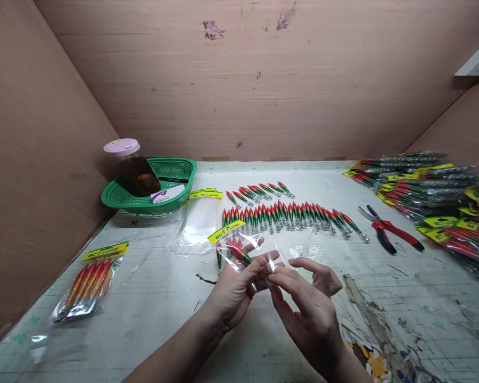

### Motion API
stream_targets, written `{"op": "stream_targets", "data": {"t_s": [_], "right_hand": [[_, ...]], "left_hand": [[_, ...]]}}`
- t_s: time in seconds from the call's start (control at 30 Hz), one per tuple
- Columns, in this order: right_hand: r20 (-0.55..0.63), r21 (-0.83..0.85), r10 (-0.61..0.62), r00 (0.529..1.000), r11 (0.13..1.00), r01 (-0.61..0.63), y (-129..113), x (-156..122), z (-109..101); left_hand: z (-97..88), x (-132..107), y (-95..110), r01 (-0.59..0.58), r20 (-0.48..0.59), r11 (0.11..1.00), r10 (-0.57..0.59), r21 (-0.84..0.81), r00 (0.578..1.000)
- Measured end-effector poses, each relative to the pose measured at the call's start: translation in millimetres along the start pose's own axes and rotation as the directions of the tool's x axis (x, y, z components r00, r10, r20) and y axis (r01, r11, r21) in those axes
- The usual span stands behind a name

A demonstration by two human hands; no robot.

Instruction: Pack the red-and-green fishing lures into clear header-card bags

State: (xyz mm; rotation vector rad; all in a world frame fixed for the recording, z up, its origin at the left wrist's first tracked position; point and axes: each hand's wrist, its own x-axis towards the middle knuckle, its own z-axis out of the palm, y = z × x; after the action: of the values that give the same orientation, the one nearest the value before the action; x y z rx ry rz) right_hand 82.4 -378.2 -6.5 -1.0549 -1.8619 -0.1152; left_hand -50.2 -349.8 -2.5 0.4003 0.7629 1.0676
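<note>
In the head view, my left hand is closed on a clear plastic bag with a yellow "BCT LURE" header. Inside the bag lie red and green fishing lures, their heads toward the header. My right hand is at the near end of the same bag, fingertips pinched on its edge; two of its fingers stand away from it. Just beyond the bag, a row of similar lures lies on the white table, with a shorter row behind.
Flat bags lie left of the rows, near a green basket holding a lidded jar. A packed bag of orange-red lures sits at left. Red-handled pliers and piled packed lures are at right.
</note>
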Motion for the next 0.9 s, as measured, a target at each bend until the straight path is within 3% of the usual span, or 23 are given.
{"op": "stream_targets", "data": {"t_s": [0.17, 0.23, 0.3, 0.37, 0.47, 0.53, 0.63, 0.77, 0.9], "right_hand": [[0.114, 0.017, -0.102, 0.988, 0.995, 0.101, -9, 6, -12], [0.053, 0.045, -0.124, 0.991, 0.992, 0.122, -5, 9, -18], [0.015, 0.056, -0.071, 0.997, 0.996, 0.070, 4, 11, -16], [0.154, 0.042, -0.036, 0.987, 0.999, 0.030, 15, 12, -3], [0.480, 0.060, -0.116, 0.870, 0.993, 0.100, 29, 7, 31], [0.546, 0.078, -0.154, 0.823, 0.988, 0.133, 33, 2, 54], [0.536, 0.085, -0.173, 0.827, 0.985, 0.151, 32, -4, 68], [0.515, 0.128, -0.153, 0.843, 0.987, 0.101, 35, 0, 48], [0.547, 0.278, 0.039, 0.836, 0.934, -0.226, 49, 17, -1]], "left_hand": [[-1.0, 3, 12, 0.020, -0.017, 0.990, -0.023, -0.137, 1.000], [-3.3, 4, 25, -0.042, -0.052, 0.978, 0.032, -0.204, 0.998], [-6.8, 6, 39, -0.136, -0.098, 0.957, 0.114, -0.257, 0.989], [-10.7, 8, 50, -0.210, -0.134, 0.933, 0.178, -0.293, 0.975], [-16.0, 10, 57, -0.262, -0.151, 0.911, 0.225, -0.317, 0.963], [-18.5, 12, 58, -0.266, -0.147, 0.909, 0.229, -0.323, 0.962], [-19.8, 15, 56, -0.247, -0.133, 0.910, 0.214, -0.333, 0.968], [-18.2, 14, 54, -0.217, -0.113, 0.919, 0.190, -0.330, 0.975], [-16.6, 12, 52, -0.216, -0.109, 0.932, 0.193, -0.292, 0.975]]}}
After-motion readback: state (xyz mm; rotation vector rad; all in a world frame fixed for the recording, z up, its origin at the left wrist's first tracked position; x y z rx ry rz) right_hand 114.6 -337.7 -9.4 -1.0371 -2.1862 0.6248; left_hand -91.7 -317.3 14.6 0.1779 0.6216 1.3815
